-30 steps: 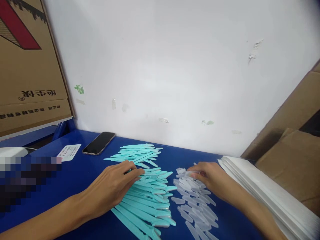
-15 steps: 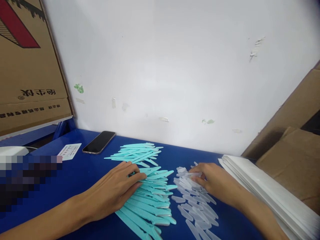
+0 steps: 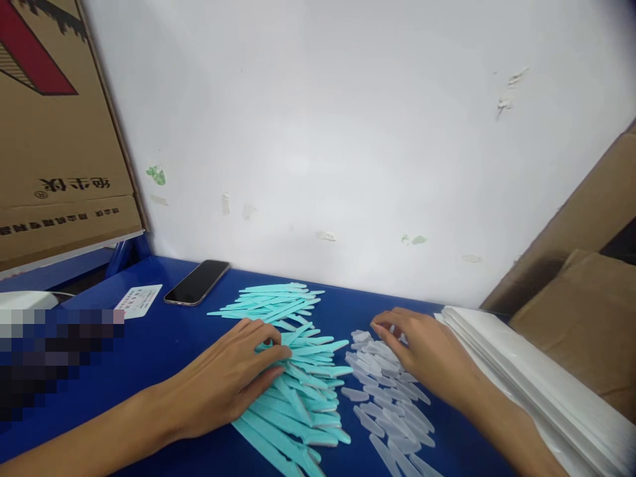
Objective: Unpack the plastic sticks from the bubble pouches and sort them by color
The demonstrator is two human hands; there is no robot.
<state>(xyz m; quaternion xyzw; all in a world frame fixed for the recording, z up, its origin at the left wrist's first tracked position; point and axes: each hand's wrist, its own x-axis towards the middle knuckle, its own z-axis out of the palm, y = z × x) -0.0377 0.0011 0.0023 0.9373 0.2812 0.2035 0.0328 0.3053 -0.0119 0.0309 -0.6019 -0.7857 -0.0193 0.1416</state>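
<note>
Turquoise eyebrow razors (image 3: pixel 303 397) lie in a loose, fanned pile in front of me. My left hand (image 3: pixel 248 371) rests over the left side of that pile, its fingers closed on an eyebrow razor (image 3: pixel 299 333) whose blade end points up and right. To the right is a heap of translucent plastic blade caps (image 3: pixel 392 404). Just above its far end is my right hand (image 3: pixel 405 334), thumb and forefinger pinched together. What sits between those fingertips is hidden or too small to make out.
A second, smaller pile of razors (image 3: pixel 273 301) lies farther back. Behind on the left are a phone (image 3: pixel 197 281) and a printed card (image 3: pixel 140 301). White folded sheets (image 3: pixel 527 371) run along the right edge, beside cardboard (image 3: pixel 581 324). A wall (image 3: pixel 318 146) closes off the back.
My right hand has lifted slightly off the blade caps and moved up and left, pinched. Some razors under my left hand have shifted, and one now angles upward at its fingers.
</note>
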